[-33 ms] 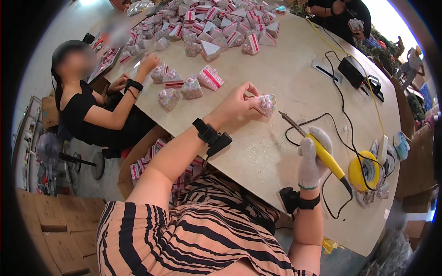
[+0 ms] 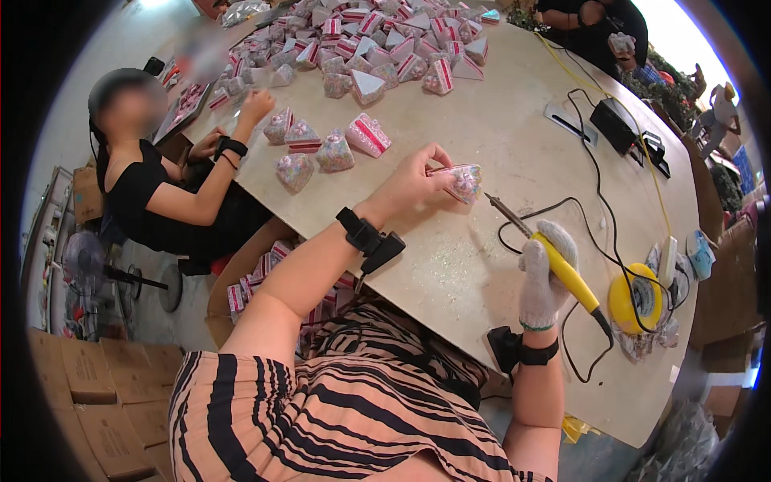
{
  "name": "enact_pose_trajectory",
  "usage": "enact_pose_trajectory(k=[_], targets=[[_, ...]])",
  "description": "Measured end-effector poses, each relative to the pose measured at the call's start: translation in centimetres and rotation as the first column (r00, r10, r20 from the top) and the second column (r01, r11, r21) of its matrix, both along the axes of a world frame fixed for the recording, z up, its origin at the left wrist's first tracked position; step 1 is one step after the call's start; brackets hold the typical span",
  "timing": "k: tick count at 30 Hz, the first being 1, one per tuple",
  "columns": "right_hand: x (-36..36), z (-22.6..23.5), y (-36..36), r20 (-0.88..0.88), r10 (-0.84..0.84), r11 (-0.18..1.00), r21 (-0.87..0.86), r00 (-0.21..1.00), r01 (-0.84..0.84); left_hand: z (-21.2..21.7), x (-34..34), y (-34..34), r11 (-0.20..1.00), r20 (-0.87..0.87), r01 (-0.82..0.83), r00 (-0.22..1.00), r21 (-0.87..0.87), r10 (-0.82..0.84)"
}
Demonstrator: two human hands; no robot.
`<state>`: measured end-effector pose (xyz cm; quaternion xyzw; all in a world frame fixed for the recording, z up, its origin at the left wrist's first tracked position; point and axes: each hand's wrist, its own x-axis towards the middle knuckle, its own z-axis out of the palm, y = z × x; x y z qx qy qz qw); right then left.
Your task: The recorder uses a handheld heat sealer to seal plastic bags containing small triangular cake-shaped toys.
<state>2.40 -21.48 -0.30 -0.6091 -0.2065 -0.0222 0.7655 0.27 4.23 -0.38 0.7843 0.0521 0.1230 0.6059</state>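
Head view: your left hand point(image 2: 414, 181) pinches a clear candy packet point(image 2: 462, 181) at table point(image 2: 514, 120) centre. Your gloved right hand point(image 2: 542, 277), at 4 o'clock of it, grips a yellow soldering iron point(image 2: 562, 269), tip just beside the packet. More packets point(image 2: 329, 145) at 10 o'clock.

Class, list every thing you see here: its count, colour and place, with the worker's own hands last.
Packet: one, clear with pink filling, in left hand.
Soldering iron: one, yellow handle, in right hand.
Packets pile: many, pink and white, table's far end.
Table: one, beige.
Tape roll: one, yellow, right edge.
Black box: one, far right.
Co-worker: one, black top, left.
Left hand: bare.
Right hand: white glove.
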Motion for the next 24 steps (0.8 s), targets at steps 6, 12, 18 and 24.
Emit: enact_pose_trajectory(k=[6,12,18,24], targets=[[-0.2,-0.1,0.4,0.081,0.062,0.996,-0.072,0.995,-0.056,-0.8,-0.5,-0.7,0.973,0.158,-0.003,0.987,0.229,-0.034],[-0.2,0.1,0.3,0.126,0.04,0.991,-0.135,0.991,-0.023,0.2,-0.7,-1.9,0.927,0.158,-0.052,0.987,0.373,-0.009],[0.0,0.2,0.4,0.176,0.035,0.989,-0.149,0.984,-0.008,0.5,-0.9,-2.3,0.915,0.156,-0.062,0.988,0.399,-0.002],[-0.2,0.4,0.3,0.116,0.043,0.992,-0.122,0.992,-0.029,0.7,-1.1,-2.4,0.904,0.176,-0.069,0.984,0.423,-0.007]])
